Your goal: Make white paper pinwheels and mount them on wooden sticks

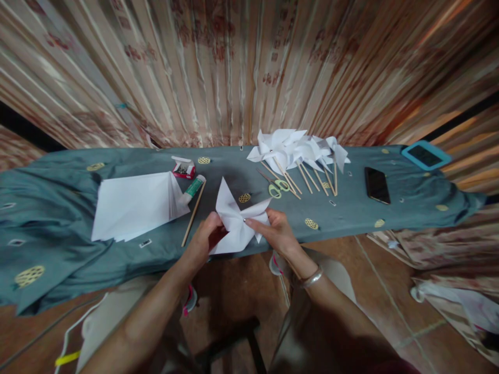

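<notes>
Between my two hands is a white paper pinwheel with folded blades and a small shiny pin at its centre. My left hand pinches its left edge, the fingertips partly hidden behind the paper. On the other side, my right hand grips the pinwheel, its thumb lying at the pin and its fingers behind a blade. A wooden stick lies to the left of my left hand. Beyond it are a glue stick and an open red-and-white box of small dark pieces.
A stack of white paper lies at the left. Several finished pinwheels on sticks are piled at the back, with green-handled scissors beside them. A phone and a blue-framed tablet lie at the right on the green cloth.
</notes>
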The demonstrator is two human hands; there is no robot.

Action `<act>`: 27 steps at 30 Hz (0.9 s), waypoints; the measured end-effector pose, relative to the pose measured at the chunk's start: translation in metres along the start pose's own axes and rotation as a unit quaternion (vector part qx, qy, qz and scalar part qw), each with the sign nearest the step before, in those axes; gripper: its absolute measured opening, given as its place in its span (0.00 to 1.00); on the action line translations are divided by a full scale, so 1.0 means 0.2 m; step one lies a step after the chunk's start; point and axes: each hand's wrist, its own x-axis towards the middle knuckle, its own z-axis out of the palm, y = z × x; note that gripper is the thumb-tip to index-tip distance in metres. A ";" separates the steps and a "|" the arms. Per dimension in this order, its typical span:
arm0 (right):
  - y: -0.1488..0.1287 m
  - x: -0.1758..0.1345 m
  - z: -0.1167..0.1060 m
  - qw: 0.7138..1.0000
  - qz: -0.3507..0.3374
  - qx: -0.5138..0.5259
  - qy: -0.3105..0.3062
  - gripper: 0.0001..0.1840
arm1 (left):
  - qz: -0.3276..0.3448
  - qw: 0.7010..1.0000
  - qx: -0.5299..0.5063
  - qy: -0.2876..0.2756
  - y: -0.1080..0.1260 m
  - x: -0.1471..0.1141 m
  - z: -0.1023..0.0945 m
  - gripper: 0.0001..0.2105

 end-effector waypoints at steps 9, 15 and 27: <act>0.01 -0.01 0.02 1.000 0.008 -0.016 0.003 0.16 | 0.024 0.989 0.132 0.058 0.02 0.01 0.05 0.17; 0.02 0.00 0.02 1.000 0.015 -0.009 -0.003 0.18 | 0.064 0.981 0.164 0.076 -0.01 0.03 0.03 0.16; 0.00 0.00 0.00 0.998 0.039 -0.005 -0.042 0.23 | 0.067 0.982 0.168 0.059 -0.06 0.05 0.00 0.17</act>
